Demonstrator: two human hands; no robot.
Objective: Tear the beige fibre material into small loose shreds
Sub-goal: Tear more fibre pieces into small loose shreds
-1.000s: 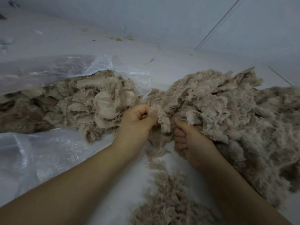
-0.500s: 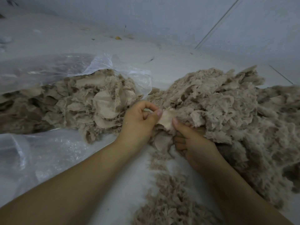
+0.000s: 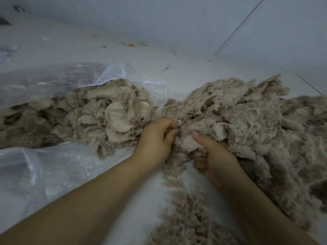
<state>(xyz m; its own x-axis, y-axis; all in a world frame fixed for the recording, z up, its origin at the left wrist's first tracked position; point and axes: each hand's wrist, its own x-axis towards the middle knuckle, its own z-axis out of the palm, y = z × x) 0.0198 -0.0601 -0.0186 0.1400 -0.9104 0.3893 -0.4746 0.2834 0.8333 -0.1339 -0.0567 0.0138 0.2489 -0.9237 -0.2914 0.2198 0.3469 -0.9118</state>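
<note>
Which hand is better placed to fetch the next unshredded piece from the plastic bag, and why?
Left. The left hand is beside the plastic bag's open mouth; the right hand lies against the shredded heap.

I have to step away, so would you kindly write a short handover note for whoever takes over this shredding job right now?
Left hand: pinching the beige piece between both hands.
Right hand: gripping the same piece, thumb on top.
Untorn material: spilling from the clear plastic bag at left.
Done: a large shredded pile at right and a trail of loose shreds between the forearms.
Left: finish tearing this piece, then work through the bag's contents.
</note>
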